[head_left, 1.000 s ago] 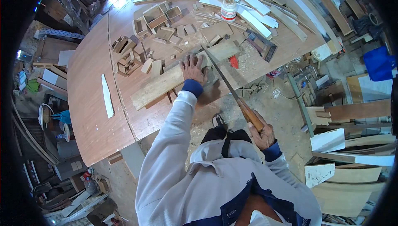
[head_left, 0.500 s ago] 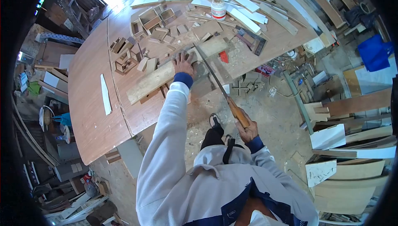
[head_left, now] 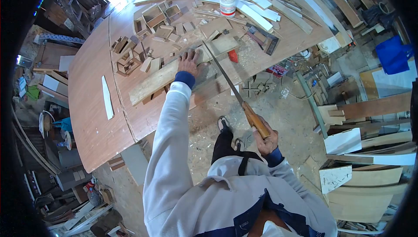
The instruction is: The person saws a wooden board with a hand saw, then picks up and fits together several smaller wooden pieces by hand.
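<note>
A long pale wooden plank (head_left: pixel 152 82) lies across the workbench near its front edge, raised on wooden pieces beneath. My left hand (head_left: pixel 188 62) presses on top of it, fingers spread and flat on the wood. My right hand (head_left: pixel 267 141) is wrapped round the wooden handle of a handsaw (head_left: pixel 225 77), low and in front of the bench. The saw's narrow blade slants up and away, its far end lying across the plank just right of my left hand. Beside the blade, under the plank's right part, sits a small red object (head_left: pixel 233 56).
Small wooden blocks and box frames (head_left: pixel 155 16) lie behind the plank. A white tub (head_left: pixel 227 6) stands farther back beside white strips (head_left: pixel 254 13). One white strip (head_left: pixel 107 97) lies on the workbench (head_left: pixel 89 119) at left. Boards (head_left: pixel 365 177) are stacked at right.
My right hand has drawn the handsaw slightly down and back towards my body. My left hand stays on the plank. The whole view has shifted a little.
</note>
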Available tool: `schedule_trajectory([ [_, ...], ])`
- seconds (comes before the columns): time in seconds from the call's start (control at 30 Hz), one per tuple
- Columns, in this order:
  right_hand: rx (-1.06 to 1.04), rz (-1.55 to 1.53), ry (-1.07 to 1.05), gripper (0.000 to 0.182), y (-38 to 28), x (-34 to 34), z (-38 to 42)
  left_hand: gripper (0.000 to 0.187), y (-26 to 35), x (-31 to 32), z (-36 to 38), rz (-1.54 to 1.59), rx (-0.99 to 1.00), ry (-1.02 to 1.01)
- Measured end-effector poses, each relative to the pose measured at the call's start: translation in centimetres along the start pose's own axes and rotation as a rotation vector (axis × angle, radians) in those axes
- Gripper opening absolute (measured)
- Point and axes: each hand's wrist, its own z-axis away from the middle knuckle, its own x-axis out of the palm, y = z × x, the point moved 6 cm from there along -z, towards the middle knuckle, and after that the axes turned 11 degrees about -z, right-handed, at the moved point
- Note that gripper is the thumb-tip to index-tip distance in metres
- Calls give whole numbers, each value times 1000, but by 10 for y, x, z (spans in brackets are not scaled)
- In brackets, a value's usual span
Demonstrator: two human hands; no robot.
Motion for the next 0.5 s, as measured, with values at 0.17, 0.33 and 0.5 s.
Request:
schedule_trajectory([
  [0.17,52,-25,-14,40,-11,5,-14,65,-15,13,-12,-30,176,7],
  [0.33,50,-40,-11,41,-14,7,-29,59,-17,-8,-24,10,180,-142],
  [0.5,27,-8,-24,41,-30,6,-43,45,-20,-15,-33,5,77,-313],
])
